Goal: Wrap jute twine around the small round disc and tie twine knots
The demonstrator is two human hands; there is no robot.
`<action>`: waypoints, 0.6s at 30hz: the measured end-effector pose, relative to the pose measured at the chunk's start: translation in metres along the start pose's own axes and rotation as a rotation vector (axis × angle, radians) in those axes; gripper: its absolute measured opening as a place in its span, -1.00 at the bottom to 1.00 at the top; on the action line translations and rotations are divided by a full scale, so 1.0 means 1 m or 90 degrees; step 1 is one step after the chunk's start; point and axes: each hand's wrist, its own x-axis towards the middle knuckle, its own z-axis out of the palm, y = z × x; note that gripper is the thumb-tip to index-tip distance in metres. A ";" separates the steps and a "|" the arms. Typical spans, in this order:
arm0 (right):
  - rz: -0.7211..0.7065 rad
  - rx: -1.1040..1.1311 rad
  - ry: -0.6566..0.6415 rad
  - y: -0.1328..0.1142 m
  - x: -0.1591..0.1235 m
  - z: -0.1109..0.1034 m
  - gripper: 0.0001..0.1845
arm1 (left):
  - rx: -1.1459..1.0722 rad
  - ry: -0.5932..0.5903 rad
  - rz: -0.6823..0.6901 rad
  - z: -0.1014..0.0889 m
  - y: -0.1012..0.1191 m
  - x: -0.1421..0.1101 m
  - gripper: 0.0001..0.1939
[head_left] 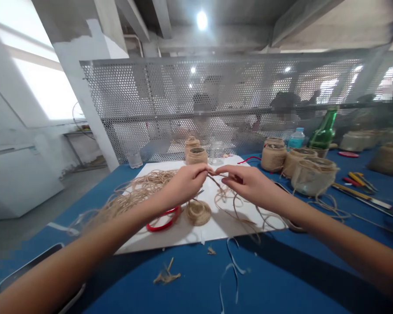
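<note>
My left hand (184, 183) and my right hand (249, 183) meet above a white board (183, 233), and both pinch the same strand of jute twine (216, 179) between their fingertips. The twine trails down from my right hand in loose loops (236, 209). A flat coiled disc of twine (198, 212) lies on the board just below my left hand. Red-handled scissors (163, 220) lie beside the disc, partly under my left wrist. A big loose tangle of twine (134, 194) spreads over the board's left side.
Twine-wrapped jars (196, 155) stand at the board's far edge, with more (301, 168) to the right beside a green bottle (324, 131). Tools (360, 181) lie on the blue table at right. A phone (29, 268) lies at lower left. People sit behind a perforated metal screen (216, 96).
</note>
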 end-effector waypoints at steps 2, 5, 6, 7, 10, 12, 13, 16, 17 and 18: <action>0.015 -0.032 -0.007 0.006 -0.002 -0.012 -0.78 | 0.056 0.047 0.009 -0.012 -0.003 0.003 -0.75; 0.043 -0.078 -0.003 0.020 -0.006 -0.028 -0.80 | 0.107 0.115 -0.017 -0.032 -0.011 0.000 -0.75; 0.059 -0.089 -0.001 0.026 -0.008 -0.032 -0.78 | 0.112 0.135 -0.045 -0.040 -0.015 -0.002 -0.75; 0.073 -0.101 -0.001 0.033 -0.010 -0.037 -0.76 | 0.113 0.157 -0.067 -0.047 -0.018 -0.004 -0.73; 0.089 -0.138 -0.025 0.053 -0.015 -0.048 -0.71 | 0.125 0.197 -0.100 -0.071 -0.031 -0.011 -0.68; 0.096 -0.146 0.003 0.063 -0.018 -0.054 -0.71 | 0.130 0.239 -0.112 -0.087 -0.042 -0.015 -0.71; 0.095 -0.139 0.016 0.067 -0.019 -0.058 -0.71 | 0.131 0.260 -0.117 -0.094 -0.050 -0.017 -0.73; 0.130 -0.081 0.078 0.076 -0.022 -0.070 -0.72 | 0.125 0.318 -0.136 -0.116 -0.073 -0.023 -0.70; 0.149 -0.061 0.113 0.078 -0.023 -0.074 -0.72 | 0.125 0.319 -0.136 -0.122 -0.079 -0.024 -0.69; 0.164 -0.053 0.151 0.079 -0.023 -0.079 -0.72 | 0.128 0.309 -0.130 -0.127 -0.084 -0.026 -0.67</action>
